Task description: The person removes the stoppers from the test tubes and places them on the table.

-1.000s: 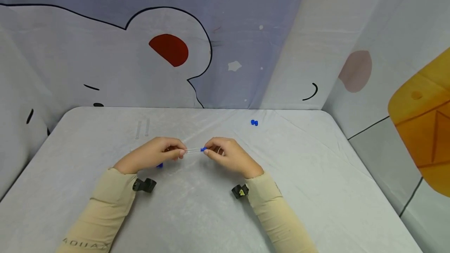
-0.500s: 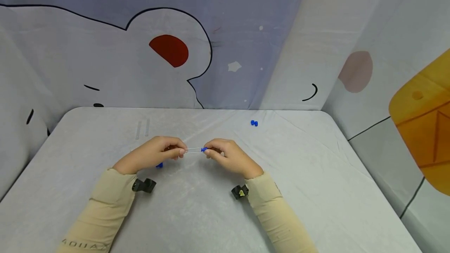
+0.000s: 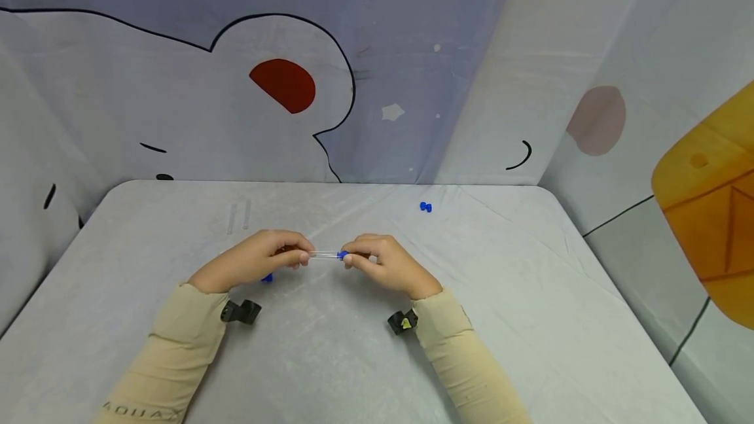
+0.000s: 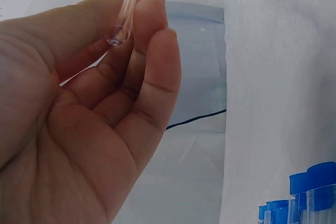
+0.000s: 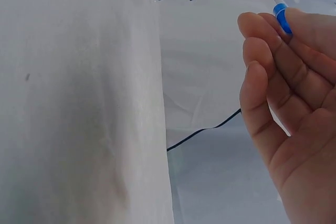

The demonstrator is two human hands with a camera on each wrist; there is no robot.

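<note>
In the head view my left hand (image 3: pixel 262 257) pinches a clear test tube (image 3: pixel 324 254) between thumb and fingers, holding it level above the table. Its rounded bottom end (image 4: pixel 118 36) pokes out of the fingers in the left wrist view. My right hand (image 3: pixel 385 264) grips a blue cap (image 3: pixel 343 255) at the tube's other end with thumb and fingertips. In the right wrist view the same cap (image 5: pixel 282 18) meets the tube's mouth; how tightly it sits there I cannot tell.
Two clear tubes (image 3: pixel 238 216) lie at the table's back left, and two blue caps (image 3: pixel 425 207) at the back right. Several blue-capped tubes (image 4: pixel 310 192) show beyond the left hand, mostly hidden from the head view. White cloth covers the table (image 3: pixel 330 358).
The cap and the tube's capped end have dipped slightly. My right fingers have shifted a little around the cap; the left hand has stayed nearly still.
</note>
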